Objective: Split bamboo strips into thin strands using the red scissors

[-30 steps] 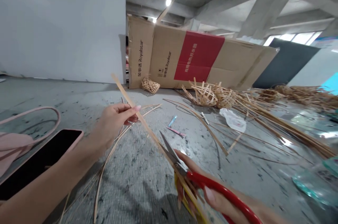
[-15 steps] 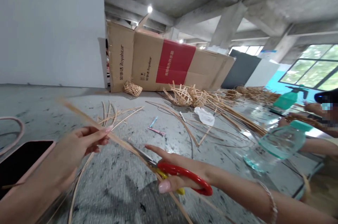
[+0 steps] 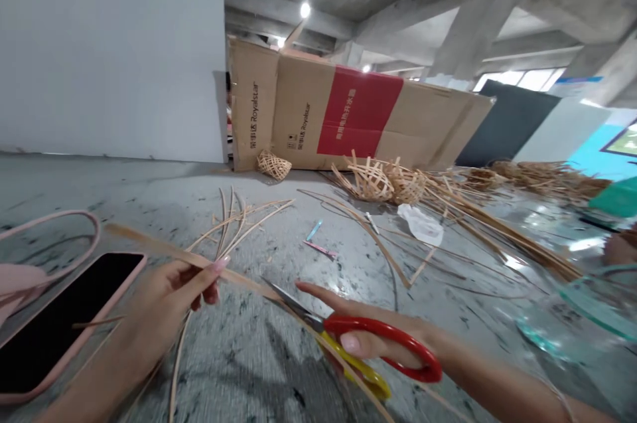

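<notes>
My left hand (image 3: 169, 300) pinches a flat bamboo strip (image 3: 243, 281) between thumb and fingers. One end of the strip points up and left past the hand; the rest slants down to the right. My right hand (image 3: 375, 333) grips scissors (image 3: 393, 343) with one red and one yellow handle, its index finger stretched out along the blades. The blades lie at the strip, slightly parted at the tip. Whether they cut into it I cannot tell. Thin loose strips (image 3: 233, 224) lie on the table just beyond my left hand.
A phone (image 3: 64, 320) in a pink case lies at the left. Woven baskets (image 3: 371, 180) and a bundle of long strips (image 3: 507, 234) lie toward the back right. A clear bottle (image 3: 577, 317) stands at the right. A cardboard box (image 3: 303, 111) stands behind.
The view has turned left, so things sit farther right. The scissors have slid along the strip, away from my left hand, and their handles have spread apart. My left hand keeps its pinch.
</notes>
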Motion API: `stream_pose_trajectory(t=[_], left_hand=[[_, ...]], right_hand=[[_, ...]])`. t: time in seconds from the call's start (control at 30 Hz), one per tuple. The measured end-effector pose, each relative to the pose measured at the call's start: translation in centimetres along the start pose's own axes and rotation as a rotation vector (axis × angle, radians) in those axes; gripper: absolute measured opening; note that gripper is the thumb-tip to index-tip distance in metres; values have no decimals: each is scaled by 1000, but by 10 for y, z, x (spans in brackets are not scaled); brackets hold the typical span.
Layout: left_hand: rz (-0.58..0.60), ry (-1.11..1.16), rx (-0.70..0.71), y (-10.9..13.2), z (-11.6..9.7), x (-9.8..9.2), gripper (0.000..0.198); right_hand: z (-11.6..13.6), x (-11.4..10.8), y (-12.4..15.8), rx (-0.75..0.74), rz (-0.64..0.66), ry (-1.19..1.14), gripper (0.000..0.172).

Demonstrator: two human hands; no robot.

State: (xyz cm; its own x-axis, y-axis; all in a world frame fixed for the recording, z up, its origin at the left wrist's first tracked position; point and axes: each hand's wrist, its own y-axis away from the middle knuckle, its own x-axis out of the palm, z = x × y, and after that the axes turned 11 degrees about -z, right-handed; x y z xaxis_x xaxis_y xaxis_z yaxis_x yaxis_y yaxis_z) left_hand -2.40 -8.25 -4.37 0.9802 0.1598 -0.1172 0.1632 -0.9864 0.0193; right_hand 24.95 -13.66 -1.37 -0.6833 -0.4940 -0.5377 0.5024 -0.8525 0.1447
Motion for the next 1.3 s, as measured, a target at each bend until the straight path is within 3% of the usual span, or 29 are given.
stream_pose_trajectory(t=[0.1,0.37,0.57,0.8,1.1,1.3], left_hand=[[54,21,-37,-1,6,-1,42],[13,-10,-27,5,15,-2,44],[33,64,-76,7,18,-1,43],[32,98,-90,10,18,2,43],[28,98,-52,9,19,2,41],[23,69,-38,10,17,2,38]], right_hand=[[-2,4,4,27,45,-15,117],[-2,19,8,67,76,31,130],[-9,25,13,114,38,-94,115],[-20,31,18,199,-17,-265,117],[-17,34,20,291,-68,-308,111],[-30,38,22,250,-63,-322,104]])
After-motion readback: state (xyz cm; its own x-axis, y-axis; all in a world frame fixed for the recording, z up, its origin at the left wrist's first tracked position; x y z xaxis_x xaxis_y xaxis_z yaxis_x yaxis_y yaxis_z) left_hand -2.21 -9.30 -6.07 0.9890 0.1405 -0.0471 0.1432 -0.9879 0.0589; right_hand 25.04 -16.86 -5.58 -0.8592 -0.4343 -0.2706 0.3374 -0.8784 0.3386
